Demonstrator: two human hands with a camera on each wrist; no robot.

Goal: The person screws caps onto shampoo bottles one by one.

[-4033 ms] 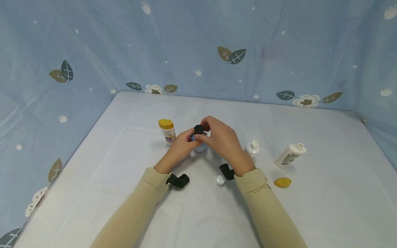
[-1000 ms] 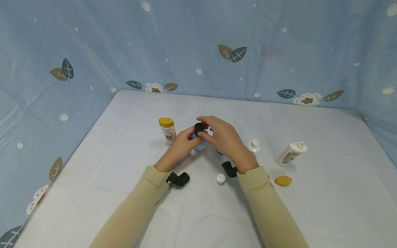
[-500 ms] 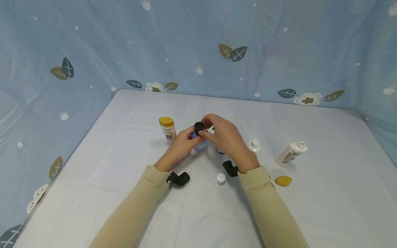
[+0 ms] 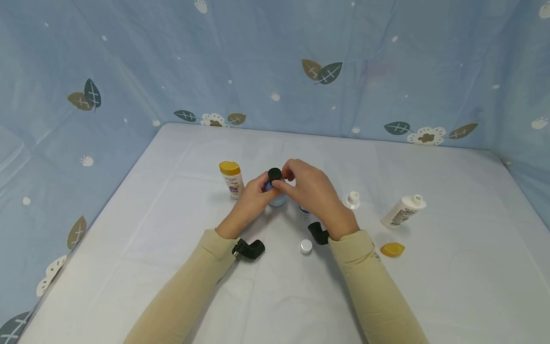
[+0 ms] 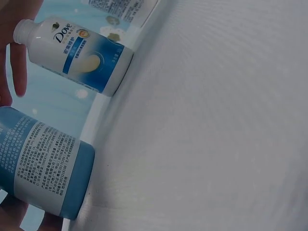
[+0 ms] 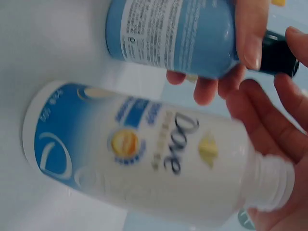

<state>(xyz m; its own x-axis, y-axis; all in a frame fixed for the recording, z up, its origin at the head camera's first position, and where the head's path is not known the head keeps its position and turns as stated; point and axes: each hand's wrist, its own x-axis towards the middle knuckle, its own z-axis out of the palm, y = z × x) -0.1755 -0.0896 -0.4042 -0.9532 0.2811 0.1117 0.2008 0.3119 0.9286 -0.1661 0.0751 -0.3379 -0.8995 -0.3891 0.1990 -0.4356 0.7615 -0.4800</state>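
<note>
The left hand point(image 4: 251, 203) grips the blue bottle point(image 6: 168, 36) round its shoulder, probably to steady it, leaving the black cap point(image 4: 275, 173) exposed for the right hand's point(image 4: 312, 188) pinch. Below the right hand stands an uncapped Dove bottle point(image 6: 149, 149).

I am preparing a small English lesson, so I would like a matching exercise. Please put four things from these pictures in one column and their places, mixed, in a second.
Things
1. black cap
2. loose yellow cap
3. blue bottle
4. loose white cap

Places
A. gripped by the left hand
B. on the table, between the two sleeves
C. at the fingertips of the right hand
D. on the table, to the right of both sleeves

Pairs: 1-C, 2-D, 3-A, 4-B
</note>
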